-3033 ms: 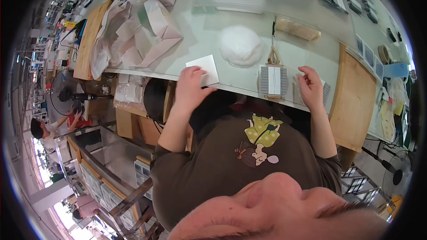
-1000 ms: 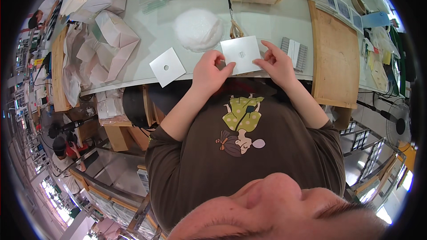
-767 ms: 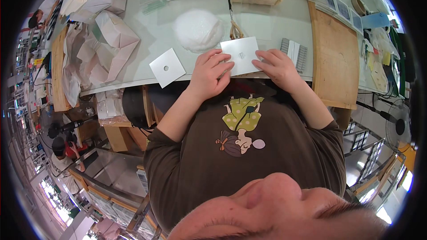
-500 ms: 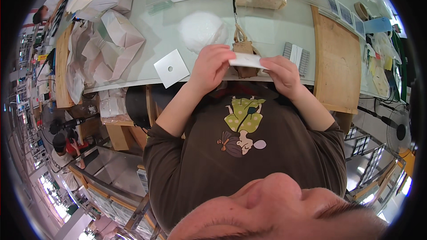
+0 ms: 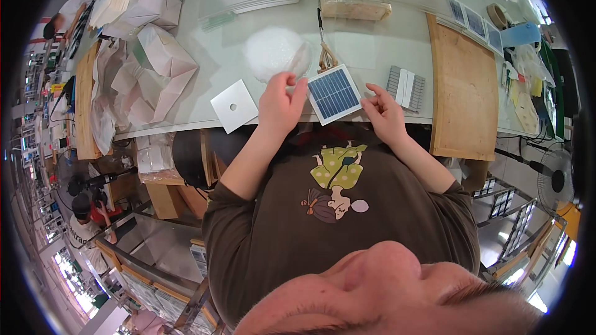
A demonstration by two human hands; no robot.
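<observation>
A small solar panel (image 5: 334, 94) with blue cells and a white frame lies face up, slightly turned, at the table's near edge. My left hand (image 5: 282, 100) is by its left side, thumb and fingers apart. At the panel's right corner is my right hand (image 5: 383, 111), its thumb close to the frame and its fingers spread; whether it touches is too fine to tell. Behind the panel, tan cords (image 5: 327, 58) lead to a dark lead; the brown block they join is hidden beneath it. A white square plate (image 5: 225, 100) with a central hole lies to the left.
Beyond my left hand is a round white fluffy mass (image 5: 271, 49). A bundle of grey strips (image 5: 415, 90) with a white band lies right, beside a wooden board (image 5: 464, 87). Farther back is a tan wrapped block (image 5: 355, 10). Crumpled white wrapping (image 5: 171, 65) covers the left side.
The white piece held edge-on between both hands has come down flat, its blue face up, over the brown block. Both hands have let go and moved slightly nearer to me.
</observation>
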